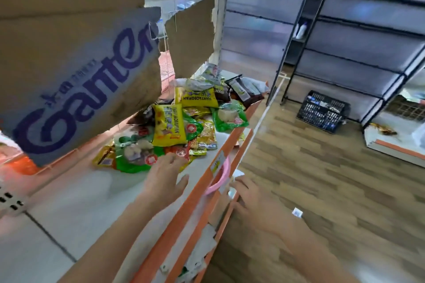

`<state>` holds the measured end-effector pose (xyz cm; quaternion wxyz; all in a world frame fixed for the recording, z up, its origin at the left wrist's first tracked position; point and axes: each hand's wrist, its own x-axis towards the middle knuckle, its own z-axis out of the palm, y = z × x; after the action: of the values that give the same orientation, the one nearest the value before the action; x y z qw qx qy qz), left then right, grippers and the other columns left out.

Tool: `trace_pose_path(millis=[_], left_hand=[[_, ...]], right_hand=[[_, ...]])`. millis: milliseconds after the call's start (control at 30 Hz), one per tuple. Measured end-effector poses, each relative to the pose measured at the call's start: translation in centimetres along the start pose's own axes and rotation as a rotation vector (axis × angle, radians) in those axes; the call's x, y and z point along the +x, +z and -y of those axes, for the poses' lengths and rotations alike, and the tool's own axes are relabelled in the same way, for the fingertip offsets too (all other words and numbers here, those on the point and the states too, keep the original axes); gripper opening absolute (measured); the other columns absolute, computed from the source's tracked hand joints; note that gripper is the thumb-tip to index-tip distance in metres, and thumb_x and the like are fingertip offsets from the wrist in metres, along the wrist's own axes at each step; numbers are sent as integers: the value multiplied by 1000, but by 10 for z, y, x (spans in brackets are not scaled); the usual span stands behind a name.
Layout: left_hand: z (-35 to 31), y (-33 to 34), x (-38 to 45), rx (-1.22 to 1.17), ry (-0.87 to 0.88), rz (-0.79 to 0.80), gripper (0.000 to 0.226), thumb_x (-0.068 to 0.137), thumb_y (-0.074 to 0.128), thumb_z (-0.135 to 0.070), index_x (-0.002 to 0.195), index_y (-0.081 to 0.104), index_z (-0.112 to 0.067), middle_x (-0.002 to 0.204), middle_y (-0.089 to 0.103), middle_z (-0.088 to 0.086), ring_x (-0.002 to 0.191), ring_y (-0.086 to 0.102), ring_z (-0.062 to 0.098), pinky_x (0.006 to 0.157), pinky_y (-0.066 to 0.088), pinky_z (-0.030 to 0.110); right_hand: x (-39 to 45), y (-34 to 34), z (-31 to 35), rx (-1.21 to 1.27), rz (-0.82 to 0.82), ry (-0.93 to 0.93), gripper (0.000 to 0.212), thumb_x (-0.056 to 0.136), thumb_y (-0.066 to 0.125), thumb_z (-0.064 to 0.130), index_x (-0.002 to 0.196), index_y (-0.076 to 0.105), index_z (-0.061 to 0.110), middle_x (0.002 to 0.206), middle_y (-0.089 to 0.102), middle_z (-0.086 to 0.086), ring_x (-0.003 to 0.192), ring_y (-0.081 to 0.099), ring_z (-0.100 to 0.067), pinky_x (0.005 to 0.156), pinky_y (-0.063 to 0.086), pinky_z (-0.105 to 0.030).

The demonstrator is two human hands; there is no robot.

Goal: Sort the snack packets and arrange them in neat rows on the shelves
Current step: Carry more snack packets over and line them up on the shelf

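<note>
Head view of a shop shelf mid-sort. The snack packets (177,126) lie in a loose, overlapping heap on the white shelf (76,202), toward its far end; none yet stands in a row. Yellow packets (169,127) sit uppermost, green ones (138,154) at the near edge of the heap and dark brown ones (241,92) at the far side. The left hand (164,176) reaches over the shelf with its fingers (176,159) relaxed and slightly spread, tips touching or just short of the nearest green and orange packets; it pinches nothing. The right hand (255,200) lies at the orange front edge (197,188) of a lower shelf, fingers loosely extended near a pink ring (222,173) that hangs there; whether it holds anything cannot be told. A torn cardboard box (69,64) hangs tilted over the heap from the upper left, its ragged flap (190,34) just above the far packets. Black racks (356,37) and a dark crate (322,111) stand well apart across the wooden floor (322,190). Judged risks: the packets are glossy and interleaved, so drawing one from the near edge may drag its neighbours toward the front edge and spill them onto the floor; several packets at the right of the heap already lie close to that edge. The overhanging box limits headroom, and a raised arm could knock it down onto the heap.
</note>
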<state>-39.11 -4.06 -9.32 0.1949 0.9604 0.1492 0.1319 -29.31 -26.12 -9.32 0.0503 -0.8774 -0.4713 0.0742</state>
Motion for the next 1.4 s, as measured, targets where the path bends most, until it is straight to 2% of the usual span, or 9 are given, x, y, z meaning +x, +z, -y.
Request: trace_pose_path(millis=[100, 400, 500, 600, 733, 933, 1167, 1267, 1400], left_hand=[[15, 0, 29, -4, -38, -84, 35, 81, 59, -26, 111, 63, -9, 111, 56, 11, 107, 52, 32, 90, 44, 40], [50, 4, 65, -51, -277, -234, 50, 87, 61, -35, 130, 45, -14, 125, 40, 7, 118, 38, 24, 99, 36, 38], [56, 6, 78, -112, -367, -191, 54, 92, 49, -41, 137, 38, -14, 133, 39, 4, 125, 37, 20, 104, 31, 35], [54, 9, 90, -79, -338, -188, 52, 92, 42, -44, 134, 46, -12, 131, 47, 2, 121, 44, 19, 102, 32, 29], [37, 12, 94, -133, -268, -117, 35, 95, 48, -27, 128, 54, -15, 129, 50, -3, 118, 46, 13, 96, 27, 14], [60, -1, 120, -9, -372, -274, 16, 87, 58, -16, 101, 64, -13, 104, 59, 1, 100, 52, 16, 91, 43, 33], [86, -7, 154, 456, -589, -228, 43, 83, 62, -25, 122, 48, -11, 118, 48, 10, 110, 46, 27, 92, 40, 35], [84, -6, 160, 419, -678, -192, 36, 86, 59, -22, 119, 50, -12, 117, 53, 8, 108, 52, 26, 87, 41, 35], [62, -4, 155, 332, -564, -258, 12, 77, 65, -17, 87, 61, -13, 92, 63, 5, 89, 58, 26, 74, 43, 35]], right_hand=[[37, -6, 3, 33, -15, 4, 44, 96, 41, 31, 138, 40, 17, 142, 38, 0, 125, 42, -20, 95, 41, -32], [130, -7, 6, 33, -10, -142, 56, 85, 34, 46, 117, 60, 10, 116, 62, -7, 106, 62, -26, 82, 55, -40], [158, -13, 4, 89, 2, -176, 70, 86, 21, 55, 135, 45, 11, 133, 49, -5, 126, 43, -24, 101, 41, -40], [190, -14, 1, 287, -10, -176, 58, 94, 43, 45, 142, 33, 13, 134, 44, -1, 127, 39, -19, 102, 33, -27], [231, -16, -3, 501, -19, -62, 63, 88, 55, 48, 137, 37, 13, 124, 53, -4, 117, 49, -22, 90, 40, -30], [270, -28, -8, 541, 163, 22, 57, 77, 70, 47, 114, 43, 15, 100, 58, -1, 89, 55, -19, 67, 39, -28], [272, -50, -36, 541, 200, -27, 41, 79, 67, 36, 102, 42, 13, 84, 57, 2, 70, 56, -14, 55, 43, -26], [273, -47, -55, 553, 266, 1, 40, 81, 66, 37, 103, 39, 17, 88, 56, 2, 74, 56, -15, 58, 42, -26], [276, -37, -68, 664, 329, 28, 36, 82, 67, 37, 102, 40, 23, 99, 58, 0, 85, 57, -14, 72, 48, -26]])
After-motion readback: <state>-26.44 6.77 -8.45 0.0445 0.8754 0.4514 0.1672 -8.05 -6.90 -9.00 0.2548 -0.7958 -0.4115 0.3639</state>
